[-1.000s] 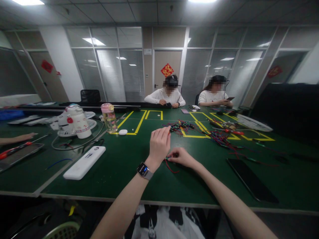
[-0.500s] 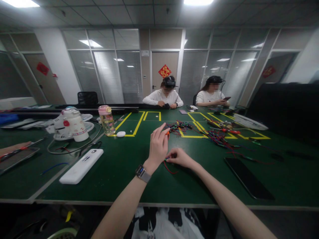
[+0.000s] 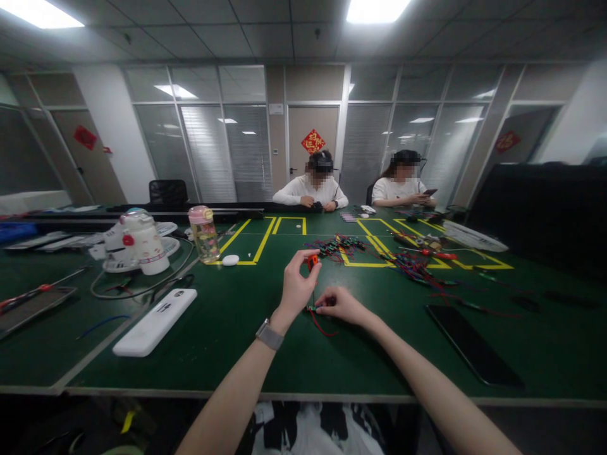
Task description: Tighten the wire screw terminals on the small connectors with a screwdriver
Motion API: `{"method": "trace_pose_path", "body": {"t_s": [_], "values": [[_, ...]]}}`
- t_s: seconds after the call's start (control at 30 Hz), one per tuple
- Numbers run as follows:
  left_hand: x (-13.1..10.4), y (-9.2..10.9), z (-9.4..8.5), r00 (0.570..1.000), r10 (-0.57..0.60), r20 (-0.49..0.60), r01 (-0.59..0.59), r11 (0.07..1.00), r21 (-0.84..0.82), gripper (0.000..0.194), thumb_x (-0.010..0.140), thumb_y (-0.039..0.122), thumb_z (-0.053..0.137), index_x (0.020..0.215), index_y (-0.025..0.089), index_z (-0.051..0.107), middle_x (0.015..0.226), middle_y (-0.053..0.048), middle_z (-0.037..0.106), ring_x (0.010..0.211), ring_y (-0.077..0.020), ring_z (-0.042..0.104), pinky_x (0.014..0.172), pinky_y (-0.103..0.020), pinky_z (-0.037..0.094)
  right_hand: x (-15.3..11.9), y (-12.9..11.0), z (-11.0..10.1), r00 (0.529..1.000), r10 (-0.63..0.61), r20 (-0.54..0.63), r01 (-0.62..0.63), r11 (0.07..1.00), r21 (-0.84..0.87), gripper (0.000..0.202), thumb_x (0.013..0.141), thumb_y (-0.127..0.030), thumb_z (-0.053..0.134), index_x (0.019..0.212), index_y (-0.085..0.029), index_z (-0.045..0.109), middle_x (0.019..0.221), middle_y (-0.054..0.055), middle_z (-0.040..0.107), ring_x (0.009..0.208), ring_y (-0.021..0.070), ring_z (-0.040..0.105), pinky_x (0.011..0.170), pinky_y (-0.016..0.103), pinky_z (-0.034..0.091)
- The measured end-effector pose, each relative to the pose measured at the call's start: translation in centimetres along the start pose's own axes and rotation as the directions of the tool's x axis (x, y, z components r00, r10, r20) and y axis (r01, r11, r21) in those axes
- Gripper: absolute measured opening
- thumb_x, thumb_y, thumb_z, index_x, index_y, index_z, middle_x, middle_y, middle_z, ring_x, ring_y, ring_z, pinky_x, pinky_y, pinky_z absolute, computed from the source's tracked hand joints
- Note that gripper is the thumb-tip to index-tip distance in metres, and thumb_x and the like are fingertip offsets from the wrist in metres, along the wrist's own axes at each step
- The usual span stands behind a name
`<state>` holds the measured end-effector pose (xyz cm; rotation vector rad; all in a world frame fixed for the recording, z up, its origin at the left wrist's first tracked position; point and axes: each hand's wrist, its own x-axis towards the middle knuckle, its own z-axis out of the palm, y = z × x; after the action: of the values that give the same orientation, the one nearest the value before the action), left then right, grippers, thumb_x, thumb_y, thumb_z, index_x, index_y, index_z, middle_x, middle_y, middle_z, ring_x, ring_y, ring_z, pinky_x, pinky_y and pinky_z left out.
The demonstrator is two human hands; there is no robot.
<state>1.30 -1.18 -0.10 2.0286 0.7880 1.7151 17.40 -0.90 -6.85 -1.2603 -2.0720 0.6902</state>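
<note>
My left hand is closed round the orange and black handle of a screwdriver. Its thin shaft points down to a small green wired part on the table. Whether the tip touches that part, I cannot tell. My right hand pinches the small green part from the right, and its fingers hide most of it. A red wire curves from it toward me. Beyond my hands lies a heap of similar green parts with red and dark wires.
A black phone lies to the right, a white power bank to the left. Farther left stand a pink-lided bottle and a white kettle-like bottle. Yellow tape marks the green table. Two people sit across; red-handled tools lie right.
My left hand has turned and its fingers have curled in, so the orange handle and the shaft now show. My right hand stays at the small green part. The view has tilted up slightly.
</note>
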Motion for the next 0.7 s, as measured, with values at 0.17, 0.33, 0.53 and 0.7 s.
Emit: {"method": "trace_pose_path", "body": {"t_s": [0.17,0.33,0.53,0.7], "values": [[0.08,-0.21,-0.08,1.0,-0.01,0.018,0.011,0.999,-0.045,0.022,0.09,0.019,0.049,0.109,0.018,0.06,0.109,-0.008,0.064,0.1,-0.0183,0.062,0.089,-0.034,0.049,0.07,-0.08,-0.03,1.0,-0.002,-0.001,0.002,1.0,-0.007,0.017,0.07,-0.026,0.072,0.083,-0.015,0.076,0.064,0.001,0.062,0.057,0.0123,0.051,0.054,0.023,0.038],[0.22,-0.2,-0.23,0.998,-0.036,0.054,0.04,0.996,-0.075,0.026,0.092,0.02,0.045,0.115,0.018,0.058,0.114,-0.01,0.064,0.1,-0.0188,0.063,0.087,-0.034,0.05,0.03,-0.18,0.02,1.0,0.01,0.004,-0.01,1.0,0.007,0.018,0.07,-0.025,0.072,0.083,-0.014,0.075,0.065,0.001,0.062,0.057,0.0127,0.052,0.055,0.023,0.039],[0.4,-0.03,-0.47,0.999,0.033,0.013,-0.033,0.999,0.009,0.021,0.087,0.018,0.053,0.106,0.018,0.062,0.104,-0.007,0.066,0.094,-0.017,0.061,0.084,-0.032,0.05,0.05,-0.13,0.05,1.0,0.008,0.002,-0.008,1.0,-0.001,0.018,0.07,-0.025,0.073,0.084,-0.014,0.076,0.066,0.002,0.064,0.059,0.013,0.054,0.056,0.023,0.04],[0.44,-0.26,-0.45,0.999,0.034,0.014,-0.034,0.999,0.022,0.021,0.085,0.018,0.055,0.104,0.019,0.063,0.099,-0.005,0.065,0.09,-0.0163,0.061,0.081,-0.031,0.049,0.08,0.1,0.13,1.0,0.009,-0.003,-0.009,1.0,0.017,0.018,0.07,-0.025,0.073,0.083,-0.014,0.076,0.064,0.001,0.063,0.057,0.0125,0.053,0.054,0.023,0.04]]}}
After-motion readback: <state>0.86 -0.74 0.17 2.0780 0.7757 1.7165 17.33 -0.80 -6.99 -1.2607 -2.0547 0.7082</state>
